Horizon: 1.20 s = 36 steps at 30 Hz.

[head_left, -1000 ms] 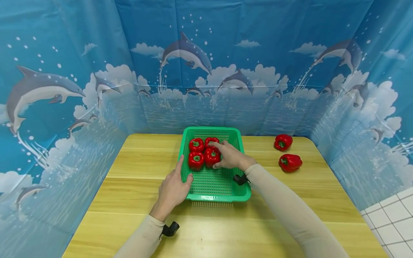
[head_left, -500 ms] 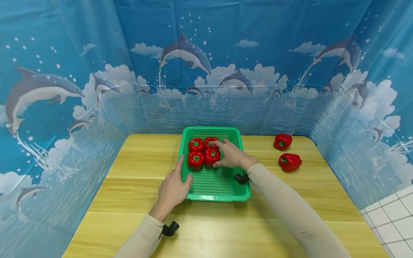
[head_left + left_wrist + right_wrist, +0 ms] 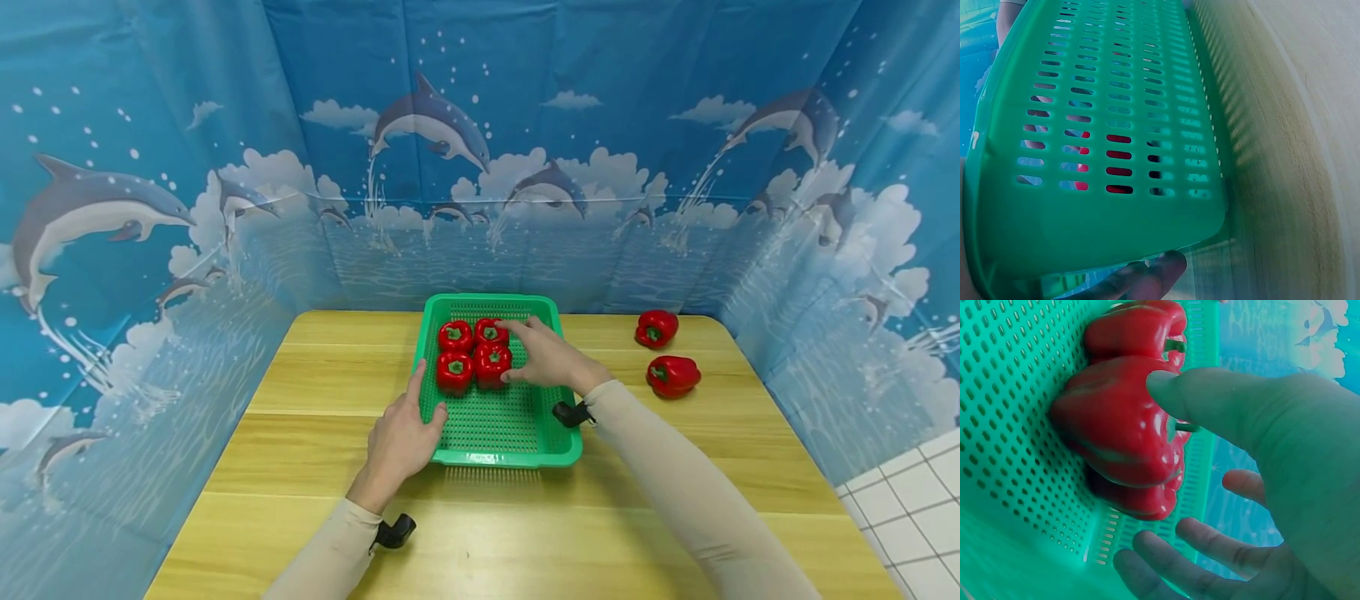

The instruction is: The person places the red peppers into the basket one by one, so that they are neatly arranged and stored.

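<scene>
A green plastic basket (image 3: 525, 459) stands on the table, holding several red bell peppers in a tight group. My left hand (image 3: 402, 437) holds the basket's left wall near the front corner, thumb over the rim; its fingertips (image 3: 1169, 267) show beyond the slotted wall in the left wrist view. Inside the basket, my right hand (image 3: 551, 357) is just right of the front-right bell pepper (image 3: 492, 368) and back-right bell pepper (image 3: 488, 332). Its fingers are spread. In the right wrist view its thumb (image 3: 1210, 400) overlaps a pepper; I cannot tell if they touch.
Two more red bell peppers lie on the table to the right, one behind (image 3: 657, 329) and one lying sideways in front (image 3: 673, 377). The wooden table (image 3: 315, 367) backs onto a blue dolphin-print curtain (image 3: 510, 258). White tiles (image 3: 911, 492) show at the lower right.
My right hand has drawn back a little to the right and its fingers have spread off the front-right bell pepper, which stays among the others. The left hand has hardly moved.
</scene>
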Each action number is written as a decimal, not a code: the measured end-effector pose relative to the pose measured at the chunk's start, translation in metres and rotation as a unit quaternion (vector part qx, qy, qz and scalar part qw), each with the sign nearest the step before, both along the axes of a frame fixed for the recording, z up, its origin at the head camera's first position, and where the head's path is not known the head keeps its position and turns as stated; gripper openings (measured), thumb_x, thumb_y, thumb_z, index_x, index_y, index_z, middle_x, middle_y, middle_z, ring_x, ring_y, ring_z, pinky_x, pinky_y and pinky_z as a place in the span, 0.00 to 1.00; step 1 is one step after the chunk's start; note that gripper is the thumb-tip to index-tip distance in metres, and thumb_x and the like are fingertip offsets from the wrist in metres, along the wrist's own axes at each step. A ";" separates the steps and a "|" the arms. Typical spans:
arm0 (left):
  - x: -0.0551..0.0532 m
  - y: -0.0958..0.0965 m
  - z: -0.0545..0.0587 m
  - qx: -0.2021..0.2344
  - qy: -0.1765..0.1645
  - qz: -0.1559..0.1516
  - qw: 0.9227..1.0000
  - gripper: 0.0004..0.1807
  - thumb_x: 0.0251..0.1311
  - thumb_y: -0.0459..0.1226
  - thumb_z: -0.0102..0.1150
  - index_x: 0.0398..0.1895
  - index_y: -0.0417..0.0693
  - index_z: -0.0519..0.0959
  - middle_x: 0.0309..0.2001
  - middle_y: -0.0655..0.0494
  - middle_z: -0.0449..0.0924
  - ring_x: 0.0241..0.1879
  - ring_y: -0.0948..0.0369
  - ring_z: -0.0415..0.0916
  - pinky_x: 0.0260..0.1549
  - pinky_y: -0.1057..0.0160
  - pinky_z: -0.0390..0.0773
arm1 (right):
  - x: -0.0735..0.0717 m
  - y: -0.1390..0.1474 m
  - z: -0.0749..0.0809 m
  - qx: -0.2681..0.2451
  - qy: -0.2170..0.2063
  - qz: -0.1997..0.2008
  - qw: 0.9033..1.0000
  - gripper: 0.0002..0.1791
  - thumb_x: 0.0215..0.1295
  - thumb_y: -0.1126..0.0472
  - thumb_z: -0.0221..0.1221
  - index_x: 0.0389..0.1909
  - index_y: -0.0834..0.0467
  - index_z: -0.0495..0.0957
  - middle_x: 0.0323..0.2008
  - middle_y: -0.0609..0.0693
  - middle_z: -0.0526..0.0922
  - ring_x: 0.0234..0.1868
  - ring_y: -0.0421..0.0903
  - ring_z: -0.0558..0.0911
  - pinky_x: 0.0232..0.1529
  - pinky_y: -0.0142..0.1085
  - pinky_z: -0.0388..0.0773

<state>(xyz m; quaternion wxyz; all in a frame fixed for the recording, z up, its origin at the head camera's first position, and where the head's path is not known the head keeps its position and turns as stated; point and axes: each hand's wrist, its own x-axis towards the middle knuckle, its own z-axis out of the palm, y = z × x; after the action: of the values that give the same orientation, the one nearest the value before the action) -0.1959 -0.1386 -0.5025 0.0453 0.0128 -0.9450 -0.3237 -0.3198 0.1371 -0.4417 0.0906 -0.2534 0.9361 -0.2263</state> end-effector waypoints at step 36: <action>0.002 0.001 -0.002 0.003 0.014 -0.007 1.000 0.46 0.84 0.52 0.60 0.99 0.63 0.53 0.56 0.39 0.92 0.19 0.55 0.70 0.17 0.55 0.67 | 0.027 0.103 -0.003 -0.088 0.060 -0.008 0.994 0.44 0.80 0.48 0.76 0.90 0.49 0.71 0.85 0.62 0.68 0.81 0.71 0.76 0.74 0.73 0.80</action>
<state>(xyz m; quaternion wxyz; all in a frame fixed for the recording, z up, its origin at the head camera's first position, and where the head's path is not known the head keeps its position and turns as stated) -0.1939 -0.1380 -0.5047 0.0563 0.0015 -0.9434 -0.3269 -0.2927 0.2401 -0.4446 0.0095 -0.2663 0.9182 -0.2932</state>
